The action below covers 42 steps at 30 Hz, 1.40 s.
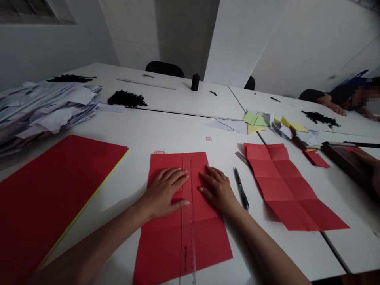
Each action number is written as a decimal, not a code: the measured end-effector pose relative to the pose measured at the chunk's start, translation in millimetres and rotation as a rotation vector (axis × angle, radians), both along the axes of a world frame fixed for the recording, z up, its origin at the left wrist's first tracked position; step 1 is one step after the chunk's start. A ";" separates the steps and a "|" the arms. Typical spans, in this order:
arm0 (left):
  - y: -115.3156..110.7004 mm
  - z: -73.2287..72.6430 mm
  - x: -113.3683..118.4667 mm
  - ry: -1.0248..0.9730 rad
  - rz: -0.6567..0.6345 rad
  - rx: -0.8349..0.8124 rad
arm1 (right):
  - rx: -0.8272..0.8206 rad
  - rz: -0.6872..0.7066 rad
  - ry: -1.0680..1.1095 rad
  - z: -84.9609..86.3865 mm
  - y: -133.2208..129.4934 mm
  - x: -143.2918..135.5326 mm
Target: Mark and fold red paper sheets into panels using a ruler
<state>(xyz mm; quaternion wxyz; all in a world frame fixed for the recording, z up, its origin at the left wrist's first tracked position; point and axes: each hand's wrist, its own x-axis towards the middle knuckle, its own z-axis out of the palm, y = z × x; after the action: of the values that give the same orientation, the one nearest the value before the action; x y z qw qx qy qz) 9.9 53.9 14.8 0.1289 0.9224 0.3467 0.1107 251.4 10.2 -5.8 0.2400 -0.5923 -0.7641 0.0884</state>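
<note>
A sheet of red paper with a crosswise crease lies flat on the white table before me. Along its length rests a clear ruler, its lower end reaching past the paper's near edge. My left hand lies on the paper with fingers spread, its fingertips and thumb on the ruler. To the ruler's right, my right hand rests flat on the same sheet, fingers apart and holding nothing. A black pen lies on the table just right of that hand.
A creased red sheet lies at right, a stack of red paper at left. Behind are a white paper pile, black cord bundles, a dark spool and colored scraps. Another person's hand touches a dark block.
</note>
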 end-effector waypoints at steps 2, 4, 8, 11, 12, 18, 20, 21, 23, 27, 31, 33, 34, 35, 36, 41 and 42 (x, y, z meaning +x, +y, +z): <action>-0.3 -0.1 0.8 0.003 0.003 0.005 | -0.001 -0.004 -0.009 0.6 -0.1 -0.5; 0.5 0.0 0.8 0.014 0.000 0.018 | 0.001 -0.008 -0.016 1.1 -0.2 -0.7; 8.6 0.1 -6.9 0.053 0.020 0.055 | 0.030 0.005 -0.028 -0.5 0.4 0.5; 21.7 0.2 -21.3 0.071 0.099 0.087 | 0.055 0.016 -0.028 -2.9 0.8 1.8; 26.6 0.5 -26.8 0.081 0.125 0.092 | 0.061 0.017 -0.025 -3.5 0.9 2.2; 45.5 3.8 -47.6 0.120 0.219 0.105 | 0.068 0.013 -0.003 -2.5 0.4 2.9; 46.8 4.7 -48.6 0.125 0.221 0.108 | 0.053 0.014 -0.004 -1.1 0.5 3.3; 46.9 4.9 -48.5 0.126 0.221 0.109 | 0.046 0.014 -0.004 -0.5 0.6 3.5; 46.9 4.8 -47.8 0.128 0.219 0.107 | 0.036 0.017 -0.003 0.2 0.8 4.0; 44.5 3.2 -44.9 0.129 0.219 0.107 | 0.034 0.015 -0.003 -0.1 1.2 4.9; 38.7 0.5 -40.4 0.113 0.171 0.120 | 0.031 0.016 -0.010 0.2 1.2 5.1; 35.6 -0.9 -37.9 0.104 0.148 0.120 | 0.032 0.013 -0.010 0.7 1.1 4.6; 34.0 -1.5 -36.4 0.100 0.142 0.120 | 0.034 0.013 -0.008 0.8 1.1 4.4; 32.3 -2.2 -34.4 0.094 0.140 0.122 | 0.037 0.014 -0.004 0.6 1.1 4.2; 30.2 -2.8 -31.8 0.087 0.139 0.126 | 0.040 0.017 0.000 0.2 1.1 4.0; 12.0 -5.6 -7.8 0.038 0.075 0.144 | 0.057 0.015 0.013 -0.8 2.3 4.6; 7.3 -6.1 -2.2 0.037 0.056 0.147 | 0.060 0.007 0.016 0.5 2.1 4.4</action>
<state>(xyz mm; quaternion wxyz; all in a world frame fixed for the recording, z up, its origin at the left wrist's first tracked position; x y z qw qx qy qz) 7.7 61.2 8.8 0.0512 0.9213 0.3656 0.1225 255.9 12.3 -5.4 0.2633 -0.5814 -0.7666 0.0709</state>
